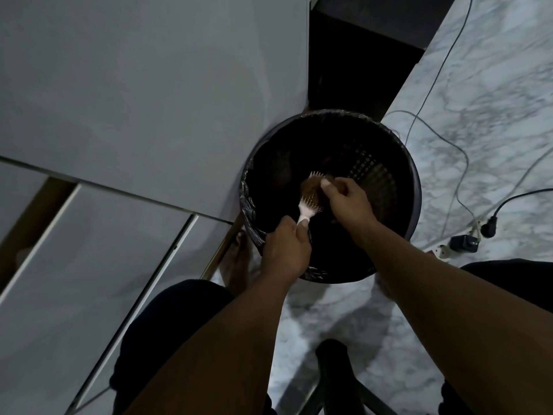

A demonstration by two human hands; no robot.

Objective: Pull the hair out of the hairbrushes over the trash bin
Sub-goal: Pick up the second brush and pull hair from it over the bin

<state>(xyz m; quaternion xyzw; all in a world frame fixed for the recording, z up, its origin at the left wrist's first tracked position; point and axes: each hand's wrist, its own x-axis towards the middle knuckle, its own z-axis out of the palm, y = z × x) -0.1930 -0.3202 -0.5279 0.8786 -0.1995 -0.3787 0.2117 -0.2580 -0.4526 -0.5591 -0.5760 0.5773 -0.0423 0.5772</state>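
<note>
A round black trash bin with a perforated wall and a dark liner stands on the floor below me. Over its opening my left hand grips the handle of a white hairbrush, bristles up. A clump of brown hair sits in the bristles. My right hand pinches that hair at the brush head's far side.
A white cabinet with drawers stands left of the bin, touching it. Marble floor lies to the right, with cables and a power strip with plugs. A dark stool leg is below, between my legs.
</note>
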